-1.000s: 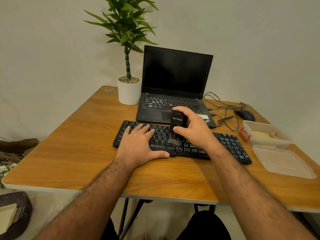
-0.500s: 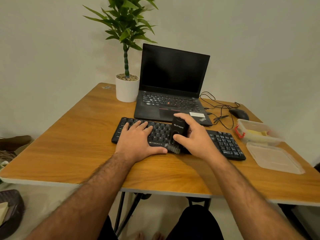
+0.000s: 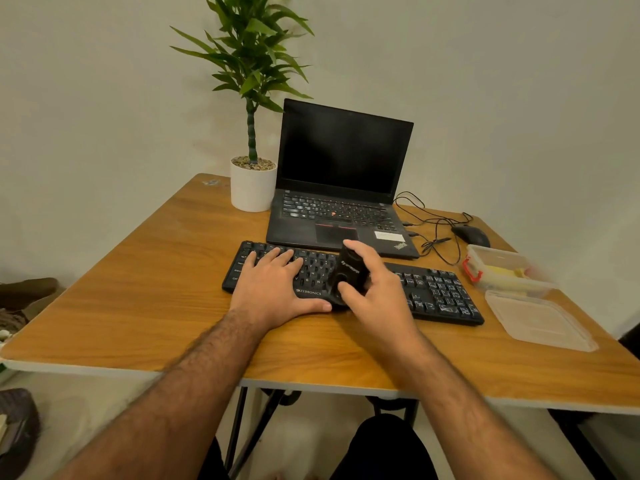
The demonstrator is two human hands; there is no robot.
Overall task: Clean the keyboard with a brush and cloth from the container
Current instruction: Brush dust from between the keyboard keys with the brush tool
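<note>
A black keyboard (image 3: pixel 440 292) lies flat on the wooden surface (image 3: pixel 145 306), just in front of an open laptop (image 3: pixel 341 188) with a dark screen. The keyboard is long and low, with white lettering on its keys and a brand name printed on its front edge. The left hand (image 3: pixel 273 289) rests flat on its left half, fingers straight and spread over the keys. The right hand (image 3: pixel 375 299) grips a small black brush (image 3: pixel 348 271), thumb and fingers curled round its body, tilted over the keyboard's middle near the front edge; its bristle end is blurred. To the right sits a clear container (image 3: pixel 502 271) with a red latch and something yellow inside, its lid (image 3: pixel 538 318) lying beside it.
</note>
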